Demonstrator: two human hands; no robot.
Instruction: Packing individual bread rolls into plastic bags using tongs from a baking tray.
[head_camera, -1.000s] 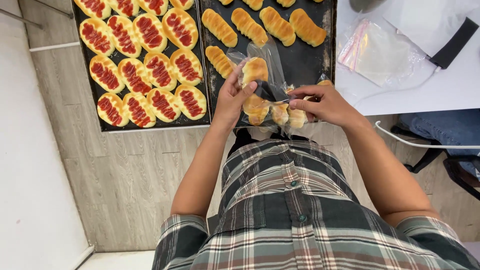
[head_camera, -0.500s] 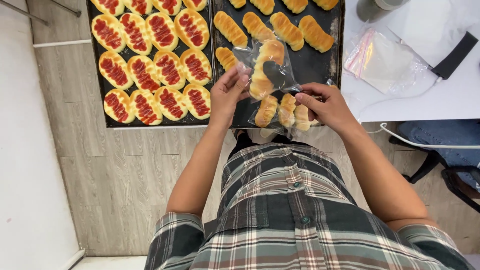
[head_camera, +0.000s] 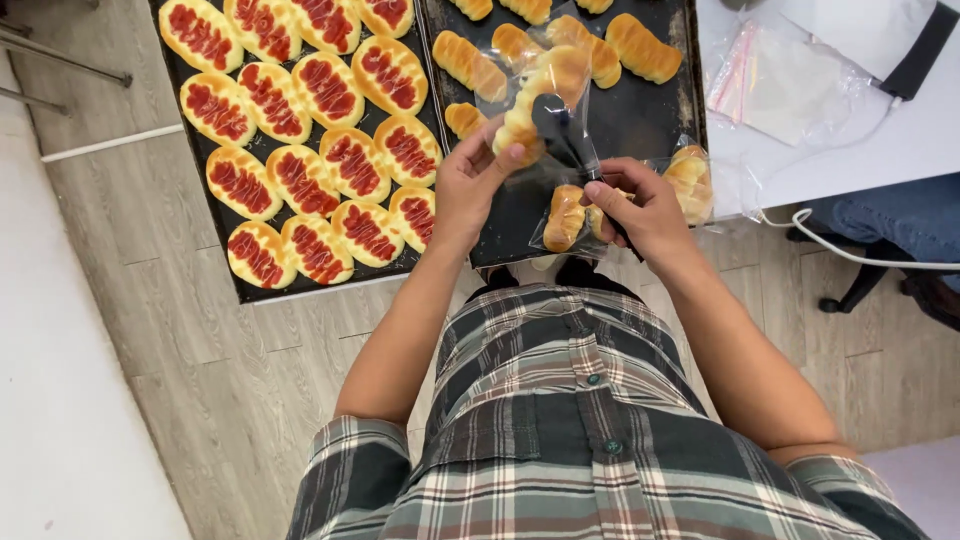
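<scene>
Our left hand (head_camera: 470, 185) pinches the clear bag (head_camera: 545, 110) around a soft, light bread roll (head_camera: 540, 95), right hand (head_camera: 640, 205) fingers gripping black tongs (head_camera: 565, 135); we judge it crushable, best held at the film.

The right tray (head_camera: 690, 60) is cut off by the top edge, as are the uppermost rolls (head_camera: 530, 8). The left tray (head_camera: 240, 285) is likewise cropped at the top. The far end of the black tongs (head_camera: 560, 135) is hidden behind the clear bag (head_camera: 585, 85). The grip of the right hand (head_camera: 640, 205) on the tongs is partly concealed. The object at the upper right corner (head_camera: 925, 45) cannot be identified.
</scene>
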